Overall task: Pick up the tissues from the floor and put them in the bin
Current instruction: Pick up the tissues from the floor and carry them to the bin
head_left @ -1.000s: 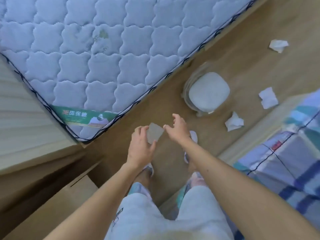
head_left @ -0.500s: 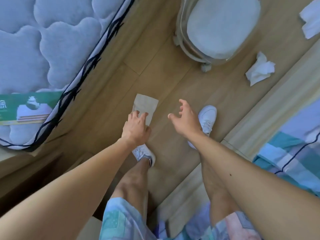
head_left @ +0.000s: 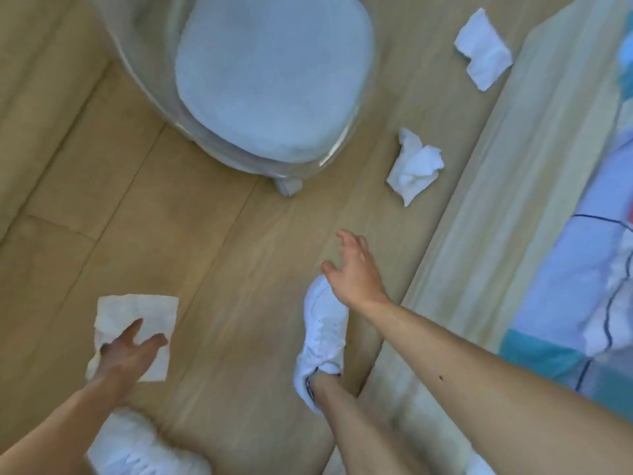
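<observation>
A flat square tissue (head_left: 137, 310) lies on the wooden floor at the lower left. My left hand (head_left: 126, 354) is on its near half, fingers spread and pressing down, nothing clenched. My right hand (head_left: 356, 275) hovers open above my right shoe, fingers apart and holding nothing. A crumpled white tissue (head_left: 416, 166) lies on the floor ahead of the right hand. Another tissue (head_left: 483, 49) lies at the top right by the bed frame. The bin (head_left: 274, 80), round with a pale closed lid, stands at the top centre.
A light wooden bed frame (head_left: 496, 200) with checked bedding (head_left: 582, 252) runs along the right side. My white shoes (head_left: 323, 337) (head_left: 137, 447) stand on the floor between the tissues. A pedal (head_left: 289, 186) sticks out at the bin's front.
The view has dropped closer to the floor and shifted right, away from the mattress. My left hand has come down onto the flat tissue. The right hand stays open.
</observation>
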Motion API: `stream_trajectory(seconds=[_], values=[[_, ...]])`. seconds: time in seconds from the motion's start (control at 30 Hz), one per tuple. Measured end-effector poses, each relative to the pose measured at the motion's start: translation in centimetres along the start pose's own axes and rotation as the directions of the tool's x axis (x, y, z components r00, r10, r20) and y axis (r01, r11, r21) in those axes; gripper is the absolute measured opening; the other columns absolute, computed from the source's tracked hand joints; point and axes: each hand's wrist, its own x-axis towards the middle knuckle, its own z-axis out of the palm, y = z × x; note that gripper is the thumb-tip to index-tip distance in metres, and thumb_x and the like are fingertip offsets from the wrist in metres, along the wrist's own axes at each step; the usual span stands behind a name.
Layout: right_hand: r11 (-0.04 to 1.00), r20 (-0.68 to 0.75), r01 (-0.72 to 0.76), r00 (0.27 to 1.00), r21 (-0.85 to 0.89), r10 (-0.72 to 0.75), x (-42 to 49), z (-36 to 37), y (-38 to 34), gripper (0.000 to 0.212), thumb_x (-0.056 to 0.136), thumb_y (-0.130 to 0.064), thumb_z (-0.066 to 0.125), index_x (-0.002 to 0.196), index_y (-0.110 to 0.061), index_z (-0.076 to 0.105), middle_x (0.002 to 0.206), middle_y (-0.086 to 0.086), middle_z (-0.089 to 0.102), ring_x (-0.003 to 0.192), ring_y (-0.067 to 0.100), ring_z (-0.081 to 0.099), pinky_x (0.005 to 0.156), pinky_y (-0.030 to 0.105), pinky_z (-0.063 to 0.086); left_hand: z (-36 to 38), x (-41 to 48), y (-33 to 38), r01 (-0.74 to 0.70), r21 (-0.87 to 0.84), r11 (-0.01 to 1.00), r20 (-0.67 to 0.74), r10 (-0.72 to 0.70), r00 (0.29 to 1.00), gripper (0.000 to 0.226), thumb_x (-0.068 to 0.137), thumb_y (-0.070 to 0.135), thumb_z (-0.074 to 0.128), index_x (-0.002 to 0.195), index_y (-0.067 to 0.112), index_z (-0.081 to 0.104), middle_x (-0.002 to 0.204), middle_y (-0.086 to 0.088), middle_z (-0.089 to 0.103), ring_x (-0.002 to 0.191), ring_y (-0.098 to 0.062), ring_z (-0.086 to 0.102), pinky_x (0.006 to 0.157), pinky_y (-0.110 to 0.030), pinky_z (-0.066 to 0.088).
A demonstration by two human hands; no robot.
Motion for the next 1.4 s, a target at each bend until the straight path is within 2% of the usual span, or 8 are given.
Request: stream_trajectory(seconds=[0.1, 0.23, 0.43, 0.63, 0.77, 0.9, 1.13, 1.4], values=[[0.997, -0.049, -0.071, 0.996, 0.015, 0.071, 3.4, -2.9, 3.3, 0.064, 0.090, -0.024, 0.062, 0.148, -0.014, 0.037, 0.141, 0.009, 0.041, 0.120, 0.029, 0.057, 0.103, 0.040, 0.046, 1.2, 1.9, 0.1, 0.064, -0.019, 0.998, -0.036, -0.065, 0.997, 0.079, 0.078, 0.051, 0.067, 0.149, 0.034, 0.035, 0.150, -0.015, 0.026, 0.119, -0.043, 0.045, 0.095, -0.054, 0.048], [0.996, -0.074, -0.086, 0.993, 0.036, 0.088, 6.2, -4.7, 6.5, 0.065, 0.090, -0.028, 0.062, 0.149, -0.017, 0.035, 0.142, 0.007, 0.040, 0.118, 0.027, 0.059, 0.097, 0.037, 0.048, 2.5, 3.3, 1.8, 0.114, -0.069, 0.991, -0.038, -0.117, 0.992, 0.077, 0.084, 0.043, 0.067, 0.151, 0.031, 0.032, 0.156, -0.002, 0.013, 0.137, -0.036, 0.032, 0.101, -0.056, 0.044], [0.994, -0.074, -0.083, 0.993, 0.073, 0.088, 7.9, -4.7, 9.0, 0.065, 0.091, -0.029, 0.062, 0.149, -0.019, 0.035, 0.144, 0.008, 0.039, 0.118, 0.026, 0.058, 0.098, 0.037, 0.047, 2.9, 0.9, 5.7, 0.052, 0.086, 0.995, -0.278, -0.026, 0.960, 0.065, 0.091, 0.044, 0.057, 0.148, 0.021, 0.038, 0.153, -0.024, 0.016, 0.139, -0.045, 0.022, 0.114, -0.053, 0.023], [0.999, -0.032, -0.020, 0.999, 0.026, 0.021, 7.7, -0.9, 7.4, 0.062, 0.087, -0.029, 0.064, 0.144, -0.017, 0.041, 0.142, 0.012, 0.043, 0.118, 0.030, 0.058, 0.102, 0.045, 0.047, 3.6, -1.5, 6.8, 0.015, -0.144, 0.989, -0.224, -0.047, 0.973, 0.068, 0.094, 0.037, 0.053, 0.153, 0.017, 0.028, 0.154, -0.021, 0.032, 0.139, -0.037, 0.033, 0.112, -0.040, 0.030], [0.999, 0.048, 0.035, 0.998, 0.040, -0.037, 6.1, 3.0, 4.4, 0.062, 0.087, -0.026, 0.064, 0.144, -0.016, 0.041, 0.141, 0.011, 0.043, 0.119, 0.029, 0.057, 0.103, 0.042, 0.046, 3.7, -1.5, 6.9, 0.006, -0.098, 0.995, -0.201, -0.025, 0.979, 0.065, 0.094, 0.038, 0.050, 0.152, 0.021, 0.028, 0.148, -0.019, 0.031, 0.128, -0.040, 0.044, 0.104, -0.041, 0.036], [0.995, 0.116, 0.073, 0.990, 0.063, -0.080, 4.5, 6.5, 1.8, 0.064, 0.087, -0.025, 0.065, 0.145, -0.014, 0.040, 0.140, 0.013, 0.042, 0.120, 0.031, 0.057, 0.106, 0.040, 0.044, 3.8, -1.4, 6.8, -0.095, -0.065, 0.993, -0.224, 0.079, 0.971, 0.053, 0.094, 0.027, 0.051, 0.140, 0.005, 0.040, 0.111, -0.011, 0.038, 0.121, -0.040, 0.050, 0.084, -0.034, 0.035], [0.991, 0.179, 0.120, 0.976, 0.051, -0.127, 2.5, 9.2, -1.3, 0.066, 0.090, -0.028, 0.063, 0.148, -0.017, 0.034, 0.141, 0.010, 0.040, 0.120, 0.028, 0.057, 0.100, 0.037, 0.045, 1.8, -4.4, 8.5, -0.333, 0.024, 0.943, -0.164, 0.332, 0.929, 0.058, 0.093, 0.023, 0.053, 0.141, -0.006, 0.038, 0.143, -0.021, 0.041, 0.130, -0.036, 0.044, 0.108, -0.038, 0.036], [0.992, 0.171, 0.064, 0.982, 0.110, -0.083, 0.2, 2.6, -3.7, 0.065, 0.092, -0.030, 0.062, 0.149, -0.019, 0.034, 0.138, 0.007, 0.041, 0.116, 0.028, 0.057, 0.090, 0.031, 0.041, 1.2, -15.8, 17.8, -0.620, -0.096, 0.778, -0.059, 0.618, 0.784, 0.028, 0.084, 0.019, 0.066, 0.112, 0.013, 0.061, 0.114, -0.004, 0.066, 0.105, -0.018, 0.064, 0.089, -0.032, 0.052]])
